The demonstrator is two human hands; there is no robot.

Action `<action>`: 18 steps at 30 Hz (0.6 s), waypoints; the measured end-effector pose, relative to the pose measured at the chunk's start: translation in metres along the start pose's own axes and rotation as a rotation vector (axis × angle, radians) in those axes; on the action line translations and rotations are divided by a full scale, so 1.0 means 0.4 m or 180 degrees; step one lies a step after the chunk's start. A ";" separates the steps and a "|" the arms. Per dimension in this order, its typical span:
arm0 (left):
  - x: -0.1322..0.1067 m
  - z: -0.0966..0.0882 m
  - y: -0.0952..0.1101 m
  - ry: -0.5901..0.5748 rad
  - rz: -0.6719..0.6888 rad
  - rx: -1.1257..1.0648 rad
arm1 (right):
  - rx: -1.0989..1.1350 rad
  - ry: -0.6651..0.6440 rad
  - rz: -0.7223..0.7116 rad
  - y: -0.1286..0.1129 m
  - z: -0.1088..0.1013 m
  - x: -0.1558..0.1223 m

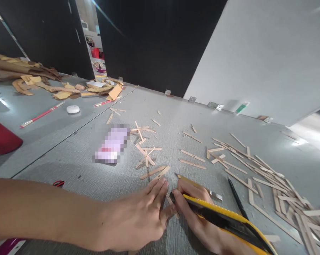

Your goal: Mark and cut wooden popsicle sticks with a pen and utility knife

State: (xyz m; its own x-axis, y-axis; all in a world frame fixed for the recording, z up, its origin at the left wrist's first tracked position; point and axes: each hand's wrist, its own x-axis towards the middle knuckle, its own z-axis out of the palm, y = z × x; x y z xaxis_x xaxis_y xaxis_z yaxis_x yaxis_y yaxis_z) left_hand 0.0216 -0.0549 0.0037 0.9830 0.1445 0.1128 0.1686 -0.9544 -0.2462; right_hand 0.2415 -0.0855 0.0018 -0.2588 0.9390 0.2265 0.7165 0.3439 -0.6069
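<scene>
Left hand [138, 216] holds a wooden stick [169, 200] under pressed fingers; right hand [195, 223] grasps a cutter [223, 216]. Loose sticks [290, 200] heap toward the tabletop's [173, 113] right edge.

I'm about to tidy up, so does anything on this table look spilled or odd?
Yes: ragged brown scraps lie heaped at the far left, and sticks sprawl crisscrossed at the right rather than neatly stacked.

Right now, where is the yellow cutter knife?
In the head view, the yellow cutter knife is at lower right, in the right hand, its front end near the left hand and the black pen beyond its handle.
</scene>
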 end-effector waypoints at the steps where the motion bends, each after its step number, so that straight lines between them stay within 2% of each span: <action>1: 0.000 -0.003 -0.004 0.0017 0.0052 0.0021 | 0.0044 0.0015 0.0041 0.000 0.000 0.001; 5: 0.000 -0.005 -0.014 0.0039 0.0158 0.0042 | 0.0186 0.0162 0.0172 0.007 0.006 0.001; 12: 0.003 0.009 -0.001 0.0140 -0.0041 0.0170 | 0.0321 0.0132 0.0186 0.012 0.016 0.004; 18: 0.005 0.004 -0.006 -0.0031 0.0126 0.0072 | 0.0379 0.0089 0.0216 0.014 0.017 0.004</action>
State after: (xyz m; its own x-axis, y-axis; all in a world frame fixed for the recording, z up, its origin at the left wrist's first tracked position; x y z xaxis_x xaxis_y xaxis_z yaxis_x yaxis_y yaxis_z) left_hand 0.0234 -0.0519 0.0030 0.9896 0.1095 0.0931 0.1310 -0.9533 -0.2720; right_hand 0.2406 -0.0820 -0.0064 -0.1928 0.9602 0.2020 0.6493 0.2792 -0.7074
